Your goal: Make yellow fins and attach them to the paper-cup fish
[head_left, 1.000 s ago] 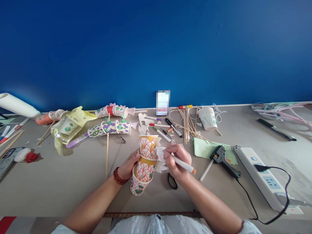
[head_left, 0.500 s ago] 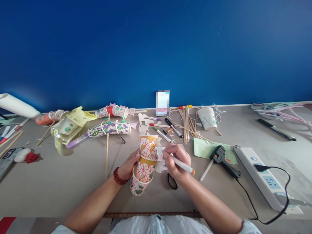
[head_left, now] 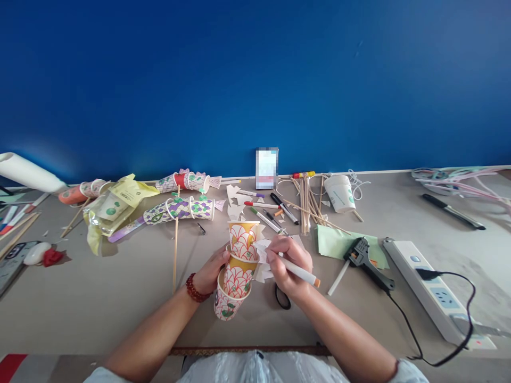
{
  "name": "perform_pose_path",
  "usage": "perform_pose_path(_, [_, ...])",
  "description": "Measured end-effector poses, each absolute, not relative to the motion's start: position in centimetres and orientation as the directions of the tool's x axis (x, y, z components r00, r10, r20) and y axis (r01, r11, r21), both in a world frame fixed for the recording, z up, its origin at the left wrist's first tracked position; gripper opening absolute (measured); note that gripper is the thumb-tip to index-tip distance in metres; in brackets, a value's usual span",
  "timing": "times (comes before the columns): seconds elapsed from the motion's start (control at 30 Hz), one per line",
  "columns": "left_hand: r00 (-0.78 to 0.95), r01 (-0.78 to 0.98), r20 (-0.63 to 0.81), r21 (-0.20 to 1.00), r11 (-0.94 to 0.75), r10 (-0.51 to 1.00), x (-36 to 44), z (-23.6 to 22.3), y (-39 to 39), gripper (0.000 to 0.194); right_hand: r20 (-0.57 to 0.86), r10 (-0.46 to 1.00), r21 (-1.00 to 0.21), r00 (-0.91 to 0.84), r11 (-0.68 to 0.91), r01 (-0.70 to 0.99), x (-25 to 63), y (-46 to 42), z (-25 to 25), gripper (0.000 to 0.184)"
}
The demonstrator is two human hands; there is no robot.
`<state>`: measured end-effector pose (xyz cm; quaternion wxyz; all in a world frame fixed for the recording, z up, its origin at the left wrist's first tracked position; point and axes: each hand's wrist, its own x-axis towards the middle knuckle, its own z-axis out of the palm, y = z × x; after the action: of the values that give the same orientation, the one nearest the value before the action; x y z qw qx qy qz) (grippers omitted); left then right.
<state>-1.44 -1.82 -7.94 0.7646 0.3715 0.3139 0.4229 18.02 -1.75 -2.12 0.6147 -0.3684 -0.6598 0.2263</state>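
My left hand (head_left: 213, 272) is closed around the left side of a chain of three paper cups (head_left: 238, 276), nested loosely end to end. Red scale lines cover the cups, with orange-yellow bands on the upper two. In my right hand (head_left: 290, 263) is a marker pen (head_left: 299, 271) with a white barrel and orange end; its tip, hidden by the fingers, is near the cups' right side. White jagged paper pieces (head_left: 263, 272) stick out there. Below the right hand lies a black ring-shaped handle (head_left: 282, 298), the rest of it covered.
Behind my hands lie several markers (head_left: 267, 219), wooden sticks (head_left: 305, 207) and a phone (head_left: 266, 169). To the right are a hot glue gun (head_left: 365, 263) on green paper (head_left: 329, 242) and a power strip (head_left: 423, 290). Decorated cup fish (head_left: 181, 208) and a yellow plastic bag (head_left: 131, 191) sit left.
Almost nothing differs. The cups and both hands stay in place, with at most a very slight shift of the marker and cups.
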Motion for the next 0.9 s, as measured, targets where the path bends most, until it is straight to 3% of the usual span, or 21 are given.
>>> perform_pose_path(0.9, [0.443, -0.383, -0.172, 0.851, 0.359, 0.880, -1.43, -7.55, -1.95, 0.054, 0.637, 0.770, -0.756, 0.032, 0.615, 0.224, 18.08, -1.76, -2.02, 0.016])
